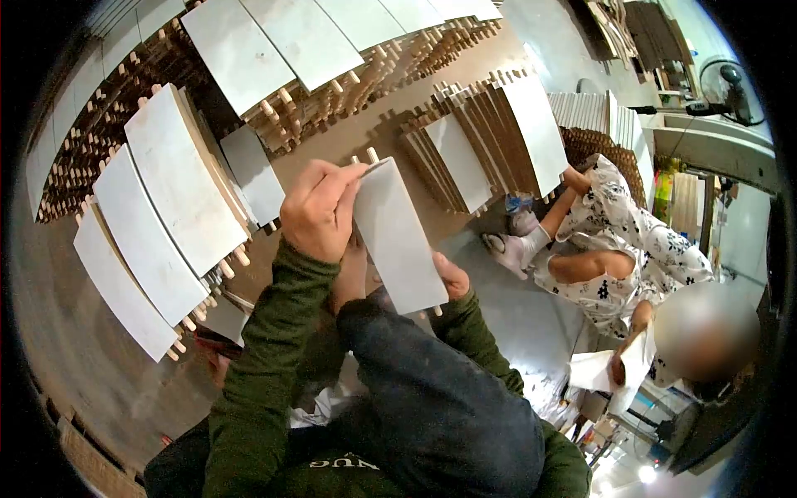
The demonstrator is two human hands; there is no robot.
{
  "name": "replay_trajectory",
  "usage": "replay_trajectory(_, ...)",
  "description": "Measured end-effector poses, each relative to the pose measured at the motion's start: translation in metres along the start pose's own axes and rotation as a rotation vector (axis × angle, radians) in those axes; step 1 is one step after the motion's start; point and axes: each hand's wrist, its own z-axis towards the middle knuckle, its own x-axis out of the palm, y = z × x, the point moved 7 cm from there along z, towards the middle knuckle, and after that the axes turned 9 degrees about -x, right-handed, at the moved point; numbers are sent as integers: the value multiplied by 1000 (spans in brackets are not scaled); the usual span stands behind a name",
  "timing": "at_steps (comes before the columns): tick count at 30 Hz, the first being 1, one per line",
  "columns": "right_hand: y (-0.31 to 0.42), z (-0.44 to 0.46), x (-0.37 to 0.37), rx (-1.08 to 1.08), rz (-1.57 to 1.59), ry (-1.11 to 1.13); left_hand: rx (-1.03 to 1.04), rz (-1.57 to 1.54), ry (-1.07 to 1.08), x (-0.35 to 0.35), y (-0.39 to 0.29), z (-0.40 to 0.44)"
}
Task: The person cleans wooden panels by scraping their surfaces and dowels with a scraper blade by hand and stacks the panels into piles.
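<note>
A white rectangular panel (pixel 400 236) with short wooden dowels at its ends is held tilted above my lap. My left hand (pixel 315 212) pinches its upper left corner beside two dowels. Around the lower right edge, the fingers and thumb of my right hand (pixel 451 276) are closed, partly hidden behind the panel. Another dowel tip shows at the lower end. Closest to my left forearm, stacked white panels (pixel 187 187) with dowel ends stand on the floor.
Long stacks of similar panels (pixel 282 37) line the far side. More panels (pixel 465 145) lean in a row ahead to the right. A co-worker in patterned clothing (pixel 623 224) sits at my right, holding a white piece (pixel 635 365). A fan (pixel 730 87) stands beyond.
</note>
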Motion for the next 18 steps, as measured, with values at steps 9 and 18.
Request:
replay_trajectory(9,-11,5,-15,17,146,-460,210,95,99,27,-23,-80)
replay_trajectory(18,-23,16,-25,-85,-113,-230,161,264,-21,8,-9,-47)
